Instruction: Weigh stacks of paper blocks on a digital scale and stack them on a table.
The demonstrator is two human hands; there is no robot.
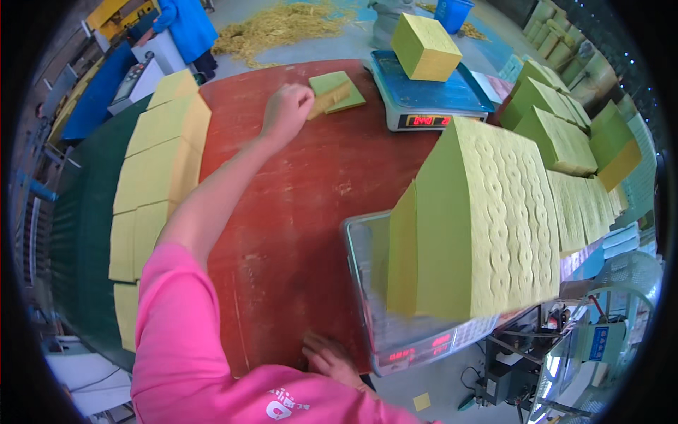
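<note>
Far across the red table (282, 212), my left hand (288, 109) is closed in a pinch at the end of a narrow yellow-brown piece of paper (332, 97), slightly blurred. That piece lies over a thin stack of yellow-green paper sheets (328, 80) on the table. Close to my body, my right hand (330, 359) rests at the near table edge, fingers stretched out and partly blurred, with nothing seen in it. To its right, a tall embossed yellow paper stack (494, 226) stands on the nearer scale (409, 346).
A second scale (424, 95) at the far side carries a yellow paper block (427, 49). Stacked paper blocks (159, 162) line the left edge; more blocks (554, 138) stand at the right. Beyond the table are a person in blue (189, 32) and loose yellow strips (275, 32) on the floor.
</note>
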